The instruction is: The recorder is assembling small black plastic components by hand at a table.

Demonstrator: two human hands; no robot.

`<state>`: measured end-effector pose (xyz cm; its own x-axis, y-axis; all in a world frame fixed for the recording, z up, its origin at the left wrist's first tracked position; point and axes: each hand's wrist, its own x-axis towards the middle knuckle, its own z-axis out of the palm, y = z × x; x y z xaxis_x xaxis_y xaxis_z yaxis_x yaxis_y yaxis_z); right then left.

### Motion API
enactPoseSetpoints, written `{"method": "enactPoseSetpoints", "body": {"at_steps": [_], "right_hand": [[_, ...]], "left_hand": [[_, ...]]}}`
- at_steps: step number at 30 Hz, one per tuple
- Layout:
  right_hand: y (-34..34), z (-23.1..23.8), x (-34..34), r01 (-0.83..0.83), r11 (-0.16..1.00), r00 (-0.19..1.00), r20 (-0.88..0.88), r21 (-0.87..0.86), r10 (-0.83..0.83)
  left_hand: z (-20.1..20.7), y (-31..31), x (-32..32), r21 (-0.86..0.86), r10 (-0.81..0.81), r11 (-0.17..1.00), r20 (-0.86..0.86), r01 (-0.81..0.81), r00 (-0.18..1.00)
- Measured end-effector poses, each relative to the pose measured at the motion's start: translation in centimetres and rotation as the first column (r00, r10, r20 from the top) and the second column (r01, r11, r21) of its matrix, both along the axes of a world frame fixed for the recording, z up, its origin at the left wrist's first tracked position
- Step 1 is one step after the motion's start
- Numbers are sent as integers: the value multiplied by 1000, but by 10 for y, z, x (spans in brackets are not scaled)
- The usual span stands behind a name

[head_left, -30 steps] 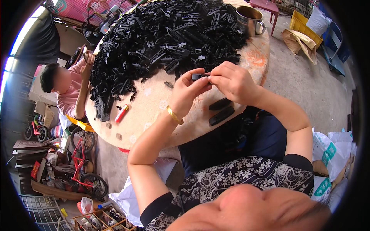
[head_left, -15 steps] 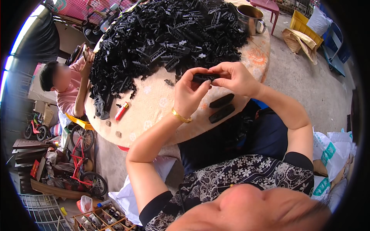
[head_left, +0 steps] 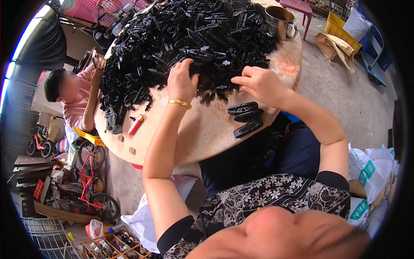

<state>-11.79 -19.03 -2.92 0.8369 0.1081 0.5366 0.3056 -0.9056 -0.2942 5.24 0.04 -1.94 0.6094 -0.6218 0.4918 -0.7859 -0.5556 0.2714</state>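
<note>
A large heap of small black plastic parts (head_left: 172, 43) covers the far half of the round table (head_left: 151, 125). At its near edge, my left hand (head_left: 181, 82) reaches toward the parts with thumb and fingers apart. Nothing shows in it. My right hand (head_left: 261, 86) hovers by the heap's right edge, index finger stretched out and other fingers partly bent, with no part visible in it. Just below that hand, near the table's edge, lie three long rounded black plastic pieces: an upper one (head_left: 243, 108), a middle one (head_left: 250, 115) touching it, and a lower one (head_left: 248, 128).
A red lighter-like tube (head_left: 136, 124) lies at the table's left side, near two small brownish lumps. At the far right stands a metal mug (head_left: 280, 21). Another person (head_left: 77, 95) in pink sits at the left edge. A red bicycle (head_left: 88, 185) is on the floor.
The long black piece that both hands held now lies beside the other two at the right. My hands have parted, the left moving left and up to the heap, the right slightly right.
</note>
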Motion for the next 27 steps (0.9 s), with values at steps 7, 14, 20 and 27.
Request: {"method": "enactPoseSetpoints", "body": {"at_steps": [7, 14, 20, 27], "right_hand": [[-13, -10, 15, -80, 985, 976, 187, -154, 108], [-7, 3, 14, -72, 937, 988, 153, 343, 20], [-8, 9, 11, -101, 900, 983, 181, 424, 25], [0, 18, -1, -104, 749, 989, 151, 655, 6]], "left_hand": [[12, -5, -14, -351, -39, 936, -201, -34, 979], [8, -4, -20, -289, -41, 956, 66, 59, 997], [15, -7, -35, -6, -56, 998, 302, 60, 952], [15, -13, -50, -665, -522, 744, -516, 67, 679]]}}
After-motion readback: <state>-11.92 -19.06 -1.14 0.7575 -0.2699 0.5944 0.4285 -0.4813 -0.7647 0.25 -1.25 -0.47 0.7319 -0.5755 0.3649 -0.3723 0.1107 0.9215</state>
